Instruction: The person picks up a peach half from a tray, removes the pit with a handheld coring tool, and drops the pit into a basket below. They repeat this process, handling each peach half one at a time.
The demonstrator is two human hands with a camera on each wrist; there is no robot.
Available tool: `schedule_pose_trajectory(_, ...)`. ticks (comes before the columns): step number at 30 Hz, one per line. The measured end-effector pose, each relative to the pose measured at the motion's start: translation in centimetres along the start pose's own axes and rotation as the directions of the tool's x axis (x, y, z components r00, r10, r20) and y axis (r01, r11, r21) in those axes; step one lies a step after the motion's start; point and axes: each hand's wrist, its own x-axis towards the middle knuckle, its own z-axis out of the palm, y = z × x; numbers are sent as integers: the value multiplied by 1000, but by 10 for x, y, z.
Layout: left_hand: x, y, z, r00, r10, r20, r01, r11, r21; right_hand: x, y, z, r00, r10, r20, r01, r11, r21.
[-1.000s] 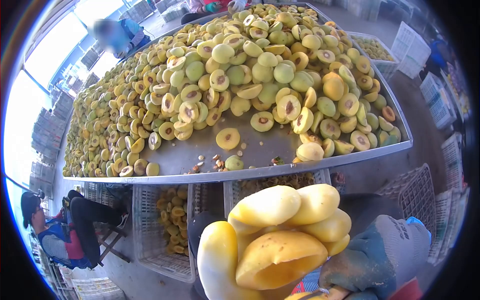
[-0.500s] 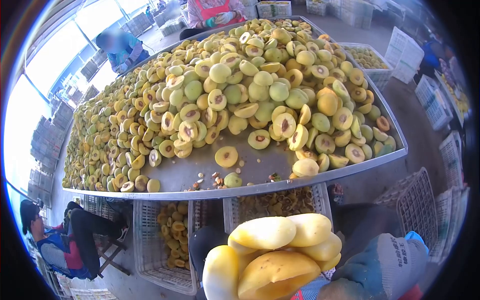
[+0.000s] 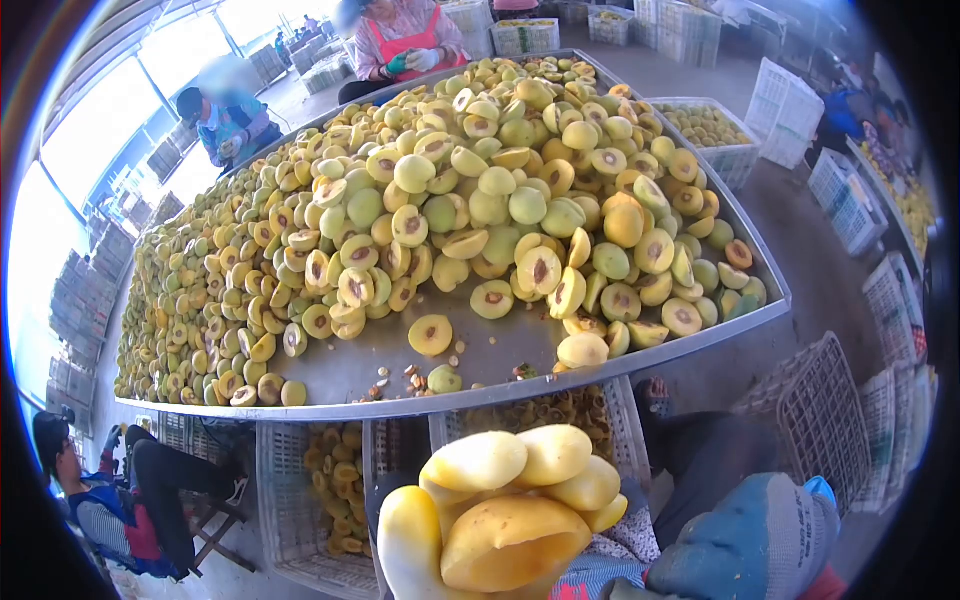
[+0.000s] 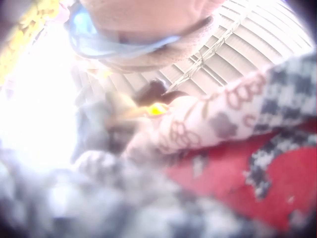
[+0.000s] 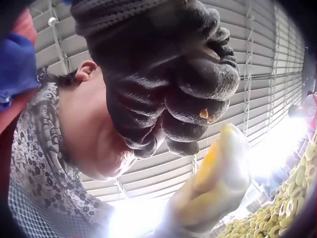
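In the head view my left hand (image 3: pixel 480 462), in a pale yellow-white glove, grips a hollowed yellow peach half (image 3: pixel 515 545). Its cut face turns toward the lower right, and the fingers wrap over its top. My right hand (image 3: pixel 745 540), in a grey-blue glove, is low at the right, its fingertips cropped by the frame's bottom. The right wrist view shows that dark glove (image 5: pixel 168 79) with curled fingers and fruit crumbs on a knuckle; I cannot tell what it holds. Left of the bright glare there, the left glove (image 5: pixel 230 173) is close by. The left wrist view is blurred and overexposed.
A metal table (image 3: pixel 380 345) bears a large heap of halved peaches (image 3: pixel 480 200), with loose kernels near its front edge. Below stand plastic crates (image 3: pixel 290 500) with fruit pieces. An upright crate (image 3: pixel 815 420) is at right. Other people (image 3: pixel 410 45) sit around the table.
The head view has tilted up, so table and heap sit lower and slightly left. My left hand, still holding the peach half, and my right hand appear lower and farther left.
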Motion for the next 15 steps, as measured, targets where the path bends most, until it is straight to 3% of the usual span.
schedule_pose_trajectory(5,5,15,-8,999,3,-41,0,997,80,-2,-3,-2,991,-59,-121,56,998,-27)
schedule_pose_trajectory(6,15,20,-18,997,-71,12,72,992,-101,0,-2,-3,983,-69,-172,64,997,-36)
schedule_pose_trajectory(7,16,24,-16,982,-25,-187,34,998,47,3,0,-5,969,-80,-232,71,996,-44)
schedule_pose_trajectory(9,28,24,-32,992,19,-123,-8,996,88,18,10,-3,923,-87,-376,61,995,-80)
schedule_pose_trajectory(10,34,28,-47,1000,-16,-15,16,999,39,29,18,-1,891,-89,-445,42,992,-115)
schedule_pose_trajectory(13,41,18,-48,995,102,3,-101,985,138,48,47,13,876,32,-481,93,968,233)
schedule_pose_trajectory(14,44,15,-57,991,135,-1,-132,975,178,53,49,23,873,127,-472,116,884,452)
schedule_pose_trajectory(15,46,12,-62,988,153,-9,-147,960,237,57,51,29,882,146,-448,118,853,509)
